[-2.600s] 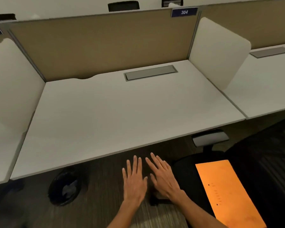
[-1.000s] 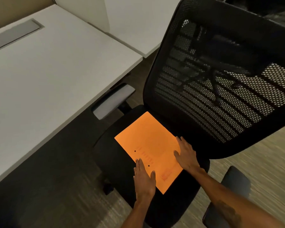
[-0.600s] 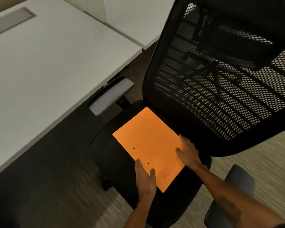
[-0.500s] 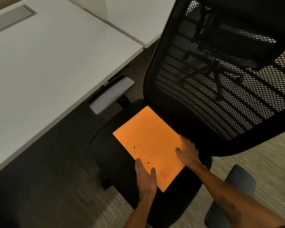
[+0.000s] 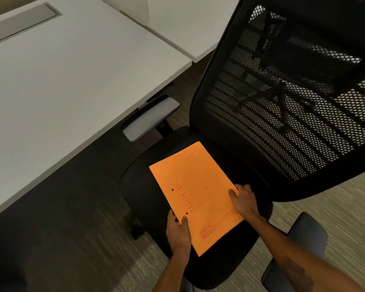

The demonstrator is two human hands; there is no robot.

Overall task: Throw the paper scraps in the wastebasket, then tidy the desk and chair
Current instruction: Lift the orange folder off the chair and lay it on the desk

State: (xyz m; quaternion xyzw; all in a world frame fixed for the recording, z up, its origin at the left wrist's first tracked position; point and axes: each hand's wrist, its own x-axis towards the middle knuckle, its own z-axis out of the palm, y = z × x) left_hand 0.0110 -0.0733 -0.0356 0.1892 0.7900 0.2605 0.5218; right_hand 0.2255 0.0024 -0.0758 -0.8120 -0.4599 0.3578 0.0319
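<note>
An orange folder [image 5: 195, 190] with two punched holes lies over the seat of a black mesh-backed office chair [image 5: 282, 98]. My left hand [image 5: 178, 230] grips the folder's near left edge, thumb on top beside a hole. My right hand [image 5: 243, 200] grips its right edge, thumb on top and fingers under. The white desk [image 5: 72, 76] stretches to the left of the chair. No paper scraps and no wastebasket are in view.
The chair's grey left armrest [image 5: 150, 119] sits close under the desk's edge, and its right armrest [image 5: 299, 247] is at the lower right. A white divider panel [image 5: 133, 5] separates this desk from the neighbouring one. A grey cable hatch [image 5: 19, 22] is set into the desktop.
My view swung from the desk down to the chair. My hands went from flat on the folder to gripping its edges, and the folder's near end has shifted slightly.
</note>
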